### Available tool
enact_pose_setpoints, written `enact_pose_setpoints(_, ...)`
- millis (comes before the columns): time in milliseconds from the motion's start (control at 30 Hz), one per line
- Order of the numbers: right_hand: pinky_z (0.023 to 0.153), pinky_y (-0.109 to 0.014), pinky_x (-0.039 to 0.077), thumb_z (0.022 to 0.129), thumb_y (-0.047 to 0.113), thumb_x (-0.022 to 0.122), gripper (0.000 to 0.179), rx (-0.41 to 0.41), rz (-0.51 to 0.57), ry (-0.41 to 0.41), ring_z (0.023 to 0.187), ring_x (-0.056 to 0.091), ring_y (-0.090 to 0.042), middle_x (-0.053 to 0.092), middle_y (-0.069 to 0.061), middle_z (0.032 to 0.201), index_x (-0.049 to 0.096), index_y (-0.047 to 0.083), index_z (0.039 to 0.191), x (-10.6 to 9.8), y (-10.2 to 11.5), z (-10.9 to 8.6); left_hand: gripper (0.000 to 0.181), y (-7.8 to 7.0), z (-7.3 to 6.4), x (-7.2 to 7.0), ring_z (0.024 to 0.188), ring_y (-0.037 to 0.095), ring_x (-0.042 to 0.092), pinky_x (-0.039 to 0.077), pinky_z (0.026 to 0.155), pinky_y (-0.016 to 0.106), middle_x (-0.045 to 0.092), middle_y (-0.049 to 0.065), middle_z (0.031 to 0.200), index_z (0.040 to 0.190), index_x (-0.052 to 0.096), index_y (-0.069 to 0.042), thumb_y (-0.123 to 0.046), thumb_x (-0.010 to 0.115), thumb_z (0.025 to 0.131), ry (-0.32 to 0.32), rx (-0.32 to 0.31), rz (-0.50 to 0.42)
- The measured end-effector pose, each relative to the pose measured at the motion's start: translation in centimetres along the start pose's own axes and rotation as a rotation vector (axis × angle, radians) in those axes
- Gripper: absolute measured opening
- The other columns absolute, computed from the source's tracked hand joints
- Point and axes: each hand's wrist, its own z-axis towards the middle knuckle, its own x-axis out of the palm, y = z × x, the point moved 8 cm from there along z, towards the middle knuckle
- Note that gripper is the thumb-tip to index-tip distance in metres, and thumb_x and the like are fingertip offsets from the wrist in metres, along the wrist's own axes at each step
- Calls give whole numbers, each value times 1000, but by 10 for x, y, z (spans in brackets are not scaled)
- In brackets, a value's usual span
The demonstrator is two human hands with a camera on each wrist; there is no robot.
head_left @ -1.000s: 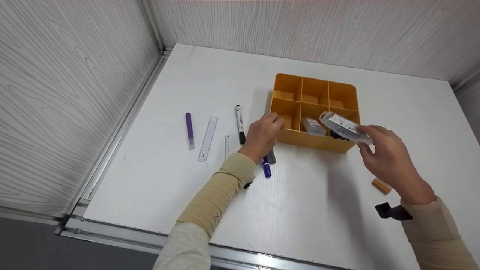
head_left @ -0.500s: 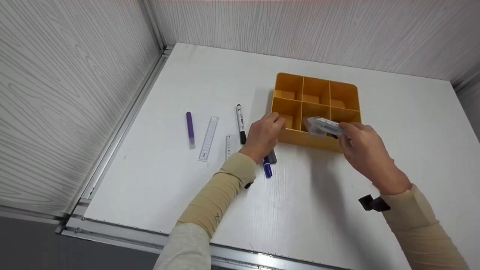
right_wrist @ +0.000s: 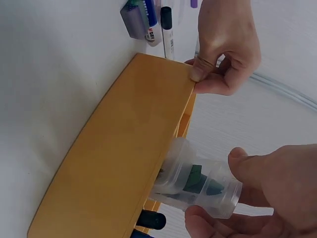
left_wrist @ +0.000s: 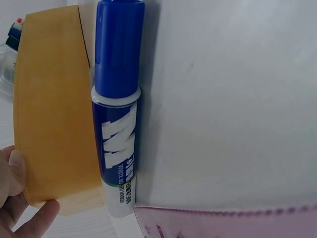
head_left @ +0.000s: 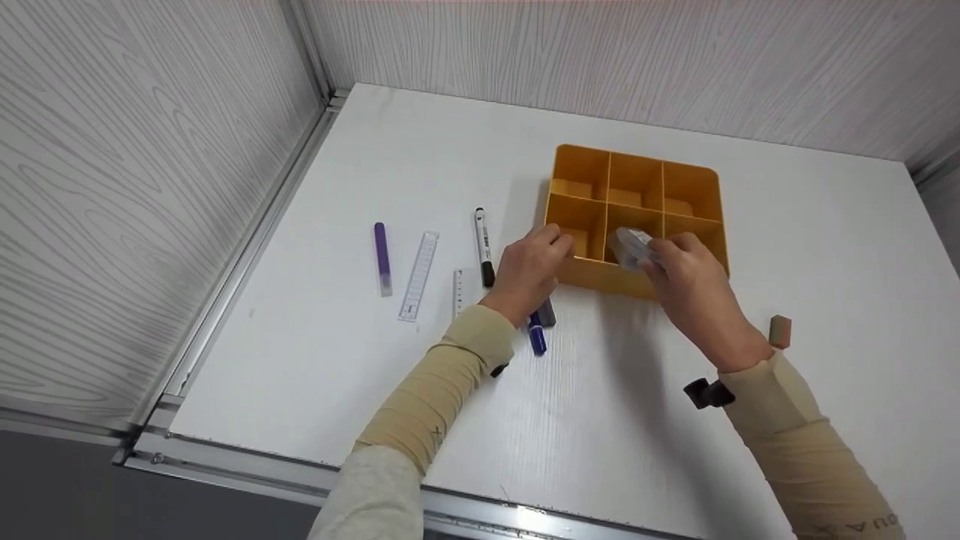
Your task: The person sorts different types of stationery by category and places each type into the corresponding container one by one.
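An orange six-compartment organizer box (head_left: 611, 277) stands on the table. My left hand (head_left: 529, 270) pinches its front-left rim, thumb outside, as the right wrist view also shows. My right hand (head_left: 694, 292) holds a clear plastic case (right_wrist: 215, 191) between thumb and fingers, lowered into the front middle compartment. Something dark green shows through the case. Beside it in that compartment sits another translucent plastic box (right_wrist: 177, 161). The case's lower end is hidden behind the organizer's front wall (right_wrist: 109, 148). Dark marker ends (right_wrist: 151, 219) stick out of the front right compartment.
Left of the organizer lie a purple pen (head_left: 382, 259), a clear ruler (head_left: 418, 277), a shorter ruler (head_left: 459, 291) and a black-capped whiteboard marker (head_left: 484, 247). A blue marker (head_left: 536, 335) and a grey block (head_left: 547, 313) lie near my left wrist. An eraser-like block (head_left: 780, 331) lies at right.
My right hand has moved left with the clear case, from above the front right compartment down into the front middle one. My left hand has kept its grip on the rim.
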Motion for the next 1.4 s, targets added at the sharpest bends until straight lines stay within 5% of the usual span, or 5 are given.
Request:
enact_pose_setpoints(300,77,-52,54,89,0,69,19,-15,-86,-27,84,58,-42,60,-29,95,65,-10,105,7,-1,6,25,-5,2,-1,91,14,61,56,81,22,63,3,101,106,69,-10,6,64,87,-11,12,-10)
enact_pose_setpoints(600,67,-54,49,92,9,67,30,-11,-208,6,80,52,-43,57,-30,102,58,-7,116,15,-5,4,26,-4,3,0,90,14,61,56,78,22,62,3,100,106,68,-10,6,64,86,-2,5,-5)
enact_pose_setpoints(900,77,-55,48,90,2,65,47,-59,-128,-23,88,55,-45,58,-32,109,49,-6,133,9,-4,-3,26,-3,1,-1,88,15,61,56,75,24,63,3,98,102,68,-10,8,63,84,-26,12,-2)
enact_pose_setpoints(1133,81,-54,48,93,-3,55,39,-54,-50,-73,96,55,-44,55,-30,118,51,-6,131,-12,-6,-8,22,-1,1,-1,90,14,61,56,81,21,63,3,99,103,68,-11,4,66,88,-9,-8,-5)
enact_pose_setpoints(1400,81,-51,49,98,3,51,31,89,-15,-115,100,54,-38,53,-27,123,54,-4,128,-42,-34,-21,20,-1,0,0,89,14,61,56,81,21,63,3,100,107,68,-10,0,66,90,-1,-8,-3)
